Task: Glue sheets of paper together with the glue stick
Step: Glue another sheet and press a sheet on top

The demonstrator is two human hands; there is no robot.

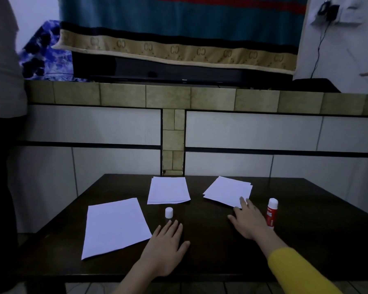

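Note:
Three lots of white paper lie on the dark table: a large sheet at the left, a small stack at the far middle, and a skewed stack at the far right. A red and white glue stick stands upright, uncapped, just right of my right hand. Its white cap stands near the middle. My right hand is open, fingertips touching the near corner of the skewed stack. My left hand rests flat and open on the table, just below the cap, beside the large sheet.
The table's far edge meets a tiled wall with a ledge above it. A person in dark trousers stands at the left. The table's near edge runs just under my forearms.

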